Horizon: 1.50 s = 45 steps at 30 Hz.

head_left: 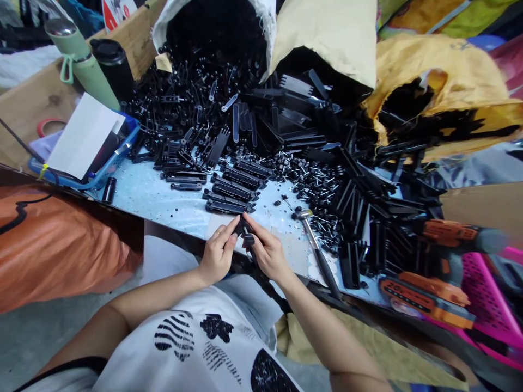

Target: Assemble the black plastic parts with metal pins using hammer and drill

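At the table's near edge, my left hand (217, 253) and my right hand (268, 251) are closed on a small black plastic part (244, 228), fingertips almost meeting. A black knob-headed bolt (249, 239) shows by my right fingers; the fingers partly hide how it sits against the part. Just beyond my fingertips lies a row of long black plastic pieces (231, 190), side by side. To the right, a hammer (314, 239) with a metal head and dark handle rests on the table. Past it spreads a heap of black-headed bolts (314, 185).
Loose black parts (183, 109) pile up at the back, before a white sack (269, 32) and a yellow sack (449, 65). On the left stand a blue basket (133, 133), a green bottle (92, 73) and a black cup (114, 68). An orange cordless drill (445, 234) is at right.
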Each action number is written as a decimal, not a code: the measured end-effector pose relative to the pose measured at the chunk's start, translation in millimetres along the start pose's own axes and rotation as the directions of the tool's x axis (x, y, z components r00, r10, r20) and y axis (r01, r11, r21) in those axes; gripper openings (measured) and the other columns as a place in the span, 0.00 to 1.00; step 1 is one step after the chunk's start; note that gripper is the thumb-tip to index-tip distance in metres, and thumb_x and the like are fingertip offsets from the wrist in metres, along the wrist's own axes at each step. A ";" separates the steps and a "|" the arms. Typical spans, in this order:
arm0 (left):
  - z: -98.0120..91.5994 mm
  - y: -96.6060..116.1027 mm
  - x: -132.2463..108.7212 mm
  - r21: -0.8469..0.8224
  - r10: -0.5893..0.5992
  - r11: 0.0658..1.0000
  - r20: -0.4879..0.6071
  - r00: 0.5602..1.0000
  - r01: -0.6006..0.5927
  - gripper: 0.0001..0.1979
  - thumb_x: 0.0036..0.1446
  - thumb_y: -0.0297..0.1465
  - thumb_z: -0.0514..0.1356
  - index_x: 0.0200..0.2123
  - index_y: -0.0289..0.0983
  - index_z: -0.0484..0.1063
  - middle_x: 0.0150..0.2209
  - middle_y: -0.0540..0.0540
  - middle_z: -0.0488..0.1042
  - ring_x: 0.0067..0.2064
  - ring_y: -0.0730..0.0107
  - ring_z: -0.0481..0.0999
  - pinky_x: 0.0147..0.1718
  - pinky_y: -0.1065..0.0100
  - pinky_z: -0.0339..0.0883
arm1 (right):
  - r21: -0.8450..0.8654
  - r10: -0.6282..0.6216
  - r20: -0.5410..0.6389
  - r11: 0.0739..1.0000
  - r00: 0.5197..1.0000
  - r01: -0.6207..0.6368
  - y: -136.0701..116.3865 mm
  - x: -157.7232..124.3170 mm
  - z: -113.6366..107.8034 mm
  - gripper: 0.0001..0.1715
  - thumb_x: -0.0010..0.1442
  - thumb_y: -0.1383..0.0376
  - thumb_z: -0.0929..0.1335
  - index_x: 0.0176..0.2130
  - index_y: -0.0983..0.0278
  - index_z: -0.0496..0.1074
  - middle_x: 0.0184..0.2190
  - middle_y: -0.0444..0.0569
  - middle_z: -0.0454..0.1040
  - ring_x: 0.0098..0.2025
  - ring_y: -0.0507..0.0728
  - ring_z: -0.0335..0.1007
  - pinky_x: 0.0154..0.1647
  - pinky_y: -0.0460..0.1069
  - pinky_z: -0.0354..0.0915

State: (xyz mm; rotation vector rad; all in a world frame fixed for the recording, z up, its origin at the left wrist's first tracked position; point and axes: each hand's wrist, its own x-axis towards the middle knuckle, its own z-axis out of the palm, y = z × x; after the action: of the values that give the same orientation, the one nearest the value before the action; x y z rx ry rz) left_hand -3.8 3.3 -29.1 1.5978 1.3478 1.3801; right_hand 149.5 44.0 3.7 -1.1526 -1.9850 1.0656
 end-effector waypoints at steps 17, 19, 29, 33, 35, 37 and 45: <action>-2.6 -0.1 -11.8 0.023 0.096 0.995 0.110 0.989 -0.099 0.19 0.63 0.29 0.50 0.57 0.38 0.64 0.38 0.42 0.75 0.37 0.70 0.74 0.37 0.68 0.69 | 0.133 0.110 -0.245 0.988 0.963 -0.079 12.2 -47.8 45.1 0.29 0.65 0.62 0.58 0.64 0.58 0.53 0.54 0.53 0.68 0.43 0.55 0.72 0.42 0.50 0.70; -3.7 -3.1 -6.8 0.010 0.097 0.995 0.161 0.982 -0.100 0.18 0.63 0.30 0.50 0.56 0.37 0.65 0.36 0.43 0.75 0.35 0.71 0.73 0.35 0.69 0.69 | 0.127 0.115 -0.266 0.988 0.957 -0.083 14.8 -49.6 45.6 0.29 0.65 0.62 0.57 0.64 0.58 0.52 0.53 0.53 0.68 0.42 0.55 0.72 0.41 0.51 0.70; 6.0 -13.1 -0.8 0.016 -0.147 0.989 0.201 0.968 0.147 0.17 0.64 0.36 0.49 0.52 0.37 0.68 0.39 0.42 0.75 0.37 0.68 0.75 0.37 0.67 0.70 | 0.164 0.196 -0.059 0.969 0.979 -0.184 36.0 -32.6 32.4 0.30 0.66 0.57 0.56 0.64 0.62 0.52 0.36 0.49 0.75 0.28 0.51 0.70 0.34 0.49 0.70; 22.4 -30.6 -11.1 -0.049 -0.508 0.861 0.001 0.862 0.507 0.22 0.65 0.40 0.45 0.58 0.35 0.55 0.32 0.46 0.73 0.22 0.75 0.72 0.23 0.71 0.68 | -0.043 0.011 0.300 0.999 0.954 0.002 55.3 19.8 -2.0 0.27 0.64 0.55 0.59 0.59 0.62 0.62 0.43 0.50 0.75 0.42 0.56 0.72 0.45 0.50 0.68; 19.8 -38.8 -8.1 0.026 -0.539 0.842 0.000 0.843 0.539 0.24 0.64 0.40 0.46 0.60 0.35 0.50 0.30 0.48 0.72 0.22 0.74 0.72 0.23 0.71 0.68 | -0.219 -0.039 0.331 0.969 0.943 0.117 60.7 40.2 -17.9 0.27 0.64 0.55 0.60 0.58 0.63 0.64 0.44 0.53 0.74 0.46 0.58 0.71 0.48 0.52 0.66; 9.2 -41.4 -1.8 0.244 -0.468 0.857 0.004 0.884 0.453 0.26 0.62 0.39 0.51 0.60 0.35 0.50 0.31 0.48 0.73 0.26 0.72 0.74 0.28 0.70 0.68 | -0.382 -0.052 0.246 0.913 0.968 0.146 59.1 47.2 -25.7 0.26 0.65 0.57 0.59 0.58 0.65 0.63 0.43 0.56 0.74 0.44 0.59 0.71 0.46 0.54 0.67; -16.8 -17.3 6.5 0.838 -0.553 0.515 0.165 0.817 0.179 0.15 0.59 0.42 0.51 0.35 0.37 0.70 0.31 0.44 0.76 0.35 0.60 0.77 0.32 0.67 0.64 | -0.595 -0.132 0.057 0.792 0.990 0.140 27.8 -1.6 37.1 0.28 0.65 0.59 0.58 0.62 0.64 0.56 0.58 0.57 0.62 0.50 0.61 0.65 0.48 0.56 0.66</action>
State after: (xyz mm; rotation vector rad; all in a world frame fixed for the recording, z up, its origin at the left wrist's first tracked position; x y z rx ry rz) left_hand -25.3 11.8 -38.5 1.7990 2.0162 0.0554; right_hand 131.9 38.3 -38.9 -1.2760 -2.4613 0.3572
